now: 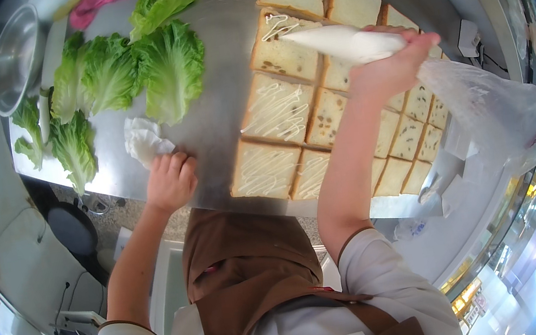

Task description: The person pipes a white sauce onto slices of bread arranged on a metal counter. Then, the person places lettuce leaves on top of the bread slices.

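My right hand (387, 68) grips a clear plastic piping bag (353, 44) filled with white cream or sauce. Its tip is over a bread slice with brown bits (283, 57), where a short white zigzag lies along the upper edge. Nearer to me, a slice (277, 107) and the corner slice (264, 169) bear white zigzag lines, as does the one beside it. Rows of square slices, some plain and some with brown bits, extend to the right, partly behind my forearm. My left hand (171, 181) rests on the steel table with its fingers at a crumpled white tissue (145, 139).
Lettuce leaves (172, 70) lie on the left of the steel table (210, 47), near a steel bowl (16, 59). A pink cloth (96, 4) is at the far edge. A clear plastic bag (491, 110) hangs beyond my right hand.
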Available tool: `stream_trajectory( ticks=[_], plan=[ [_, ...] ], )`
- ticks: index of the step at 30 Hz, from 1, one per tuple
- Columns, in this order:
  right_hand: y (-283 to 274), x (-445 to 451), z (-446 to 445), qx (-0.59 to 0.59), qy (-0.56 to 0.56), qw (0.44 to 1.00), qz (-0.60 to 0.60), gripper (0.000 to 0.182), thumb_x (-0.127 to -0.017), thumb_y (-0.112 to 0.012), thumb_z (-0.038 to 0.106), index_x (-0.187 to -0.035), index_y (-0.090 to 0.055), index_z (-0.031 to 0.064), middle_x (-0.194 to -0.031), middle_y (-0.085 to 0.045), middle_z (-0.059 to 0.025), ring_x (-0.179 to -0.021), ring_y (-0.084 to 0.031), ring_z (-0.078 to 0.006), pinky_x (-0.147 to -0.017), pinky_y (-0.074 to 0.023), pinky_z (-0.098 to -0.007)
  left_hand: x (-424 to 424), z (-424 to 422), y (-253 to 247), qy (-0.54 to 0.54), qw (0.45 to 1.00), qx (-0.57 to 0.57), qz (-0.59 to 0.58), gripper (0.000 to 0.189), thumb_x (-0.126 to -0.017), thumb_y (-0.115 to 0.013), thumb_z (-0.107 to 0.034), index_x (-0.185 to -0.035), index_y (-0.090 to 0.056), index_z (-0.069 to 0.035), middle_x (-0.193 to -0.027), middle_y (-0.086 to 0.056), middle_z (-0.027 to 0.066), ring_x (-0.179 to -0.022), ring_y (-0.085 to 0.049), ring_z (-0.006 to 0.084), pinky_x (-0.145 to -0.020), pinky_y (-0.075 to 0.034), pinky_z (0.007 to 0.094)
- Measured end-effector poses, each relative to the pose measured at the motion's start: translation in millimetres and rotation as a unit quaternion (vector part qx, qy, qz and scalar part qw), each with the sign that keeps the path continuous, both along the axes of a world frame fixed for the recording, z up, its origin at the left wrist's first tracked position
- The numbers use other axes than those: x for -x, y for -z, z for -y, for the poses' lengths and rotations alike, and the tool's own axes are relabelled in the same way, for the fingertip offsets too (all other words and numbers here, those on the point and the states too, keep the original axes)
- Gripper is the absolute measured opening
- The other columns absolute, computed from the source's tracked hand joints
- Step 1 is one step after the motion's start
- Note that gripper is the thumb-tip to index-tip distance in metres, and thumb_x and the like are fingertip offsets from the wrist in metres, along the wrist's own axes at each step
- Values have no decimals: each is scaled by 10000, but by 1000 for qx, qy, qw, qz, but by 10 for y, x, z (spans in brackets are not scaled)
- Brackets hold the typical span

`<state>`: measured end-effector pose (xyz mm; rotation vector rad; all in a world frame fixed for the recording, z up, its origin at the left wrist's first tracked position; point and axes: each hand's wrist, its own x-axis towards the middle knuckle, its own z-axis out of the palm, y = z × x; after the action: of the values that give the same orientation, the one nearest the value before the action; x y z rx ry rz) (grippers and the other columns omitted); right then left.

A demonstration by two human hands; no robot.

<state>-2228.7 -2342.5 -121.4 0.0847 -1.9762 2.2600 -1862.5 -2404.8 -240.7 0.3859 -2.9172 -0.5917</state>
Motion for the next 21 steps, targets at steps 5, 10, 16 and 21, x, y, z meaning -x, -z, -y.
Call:
stream_trajectory(
  ticks=[5,10,16,21],
  plan=[
    [25,-37,-35,-11,-26,999,-27,543,-1028,-375,511,-677,-425,99,-611,-508,-64,-634,-570,-213,-638,-502,-375,-12,-5,10,-1,1000,7,-1,322,-704,-642,-87,-1013,-551,-79,-1028,-520,100,-910,-525,301,-824,-427,436],
    [3,288,-143,24,83,996,-11,517,-1031,-385,517,-726,-425,102,-529,-471,-66,-535,-533,-186,-644,-498,-331,-7,-11,15,-2,1000,2,-2,315,-707,-642,-89,-1009,-554,-79,-1034,-519,102,-925,-521,304,-828,-426,441],
    [28,-266,-101,28,-120,992,-8,516,-1024,-403,506,-707,-425,100,-567,-482,-71,-553,-526,-209,-631,-499,-366,-22,-10,27,-1,1000,0,3,310,-709,-641,-84,-1005,-552,-78,-1041,-519,103,-932,-520,305,-823,-425,441],
    [-27,182,-167,-22,82,996,-6,514,-1028,-401,488,-695,-411,97,-607,-495,-76,-553,-520,-212,-630,-504,-380,-1,-9,5,-1,1000,4,-4,305,-716,-643,-80,-1007,-552,-73,-1041,-520,104,-931,-519,305,-814,-421,436]
  ],
)
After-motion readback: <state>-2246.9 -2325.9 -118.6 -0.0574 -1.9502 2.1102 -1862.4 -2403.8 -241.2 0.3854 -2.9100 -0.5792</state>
